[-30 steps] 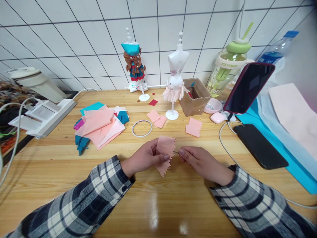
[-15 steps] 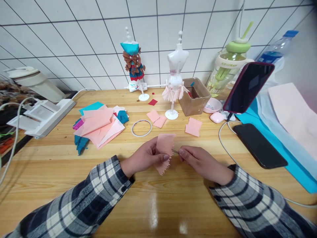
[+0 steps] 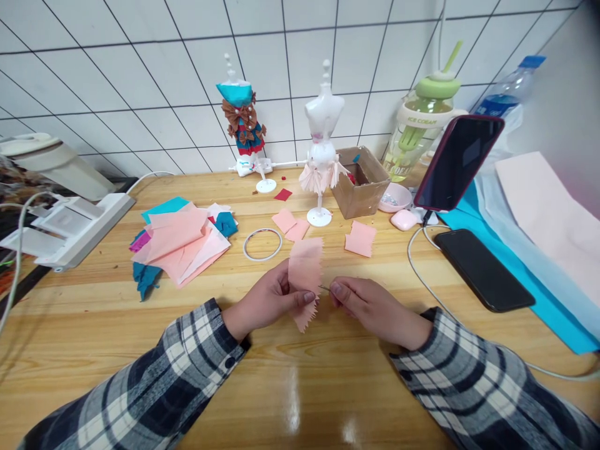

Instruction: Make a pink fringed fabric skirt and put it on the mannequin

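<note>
Between the thumb and fingers of my left hand (image 3: 269,299) is a piece of pink crepe paper (image 3: 305,265), its right edge cut in jagged teeth. My right hand (image 3: 368,307) pinches a thin metal tool (image 3: 324,288), which reaches to the toothed edge; its exact kind is too small to tell. Behind the hands lie a white ring (image 3: 262,244), small pink pieces (image 3: 297,228) and a notched pink piece (image 3: 360,239). Farther back stands a white mini dress form (image 3: 324,112) with a pale pink ruffled skirt (image 3: 319,175) around its lower part.
A second dress form (image 3: 242,119) wears a blue, brown and red outfit. At left are stacked coloured paper sheets (image 3: 175,240) and a power strip (image 3: 87,231). A cardboard box (image 3: 363,194), propped phone (image 3: 459,162), flat phone (image 3: 485,269), cable and drink bottle (image 3: 417,128) occupy the right.
The whole view has shifted slightly, so objects sit a little farther left. The pink paper stands a bit higher in my left hand, and both hands keep their grip.
</note>
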`<state>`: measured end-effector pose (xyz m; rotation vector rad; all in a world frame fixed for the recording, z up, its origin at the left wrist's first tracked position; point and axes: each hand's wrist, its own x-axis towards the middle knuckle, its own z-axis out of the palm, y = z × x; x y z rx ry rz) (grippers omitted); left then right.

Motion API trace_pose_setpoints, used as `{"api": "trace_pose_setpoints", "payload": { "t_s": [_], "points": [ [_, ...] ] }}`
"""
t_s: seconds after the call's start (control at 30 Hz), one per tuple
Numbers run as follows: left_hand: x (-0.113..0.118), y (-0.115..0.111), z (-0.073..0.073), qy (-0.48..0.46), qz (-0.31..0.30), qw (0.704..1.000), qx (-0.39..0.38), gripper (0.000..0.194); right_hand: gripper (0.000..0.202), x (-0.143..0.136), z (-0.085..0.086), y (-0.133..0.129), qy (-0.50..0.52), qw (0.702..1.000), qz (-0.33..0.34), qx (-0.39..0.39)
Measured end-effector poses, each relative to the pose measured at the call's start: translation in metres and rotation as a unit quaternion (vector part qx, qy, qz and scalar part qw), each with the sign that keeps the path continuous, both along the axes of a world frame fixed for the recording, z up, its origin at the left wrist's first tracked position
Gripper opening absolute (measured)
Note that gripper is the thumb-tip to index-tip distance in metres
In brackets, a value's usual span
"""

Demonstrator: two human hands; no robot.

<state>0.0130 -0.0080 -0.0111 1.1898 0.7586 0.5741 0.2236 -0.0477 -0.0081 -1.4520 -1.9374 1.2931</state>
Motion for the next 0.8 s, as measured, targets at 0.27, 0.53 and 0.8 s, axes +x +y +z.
{"api": "trace_pose_setpoints", "payload": {
  "t_s": [0.27, 0.53, 0.8],
  "points": [
    [-0.0003, 0.0010, -0.0033, 0.010, 0.011, 1.000, 0.006, 0.046, 0.051, -0.0029, -0.0043, -0.0006, 0.014, 1.000, -0.017, 0.018],
    [0.0005, 0.0003, -0.0015, 0.007, 0.001, 1.000, 0.007, 0.043, 0.049, -0.0030, -0.0045, -0.0009, 0.013, 0.999, -0.017, 0.026],
    [0.0013, -0.0003, 0.0008, 0.002, 0.007, 1.000, 0.006, 0.041, 0.048, -0.0032, -0.0043, -0.0010, 0.001, 1.000, -0.012, 0.028]
  ]
}}
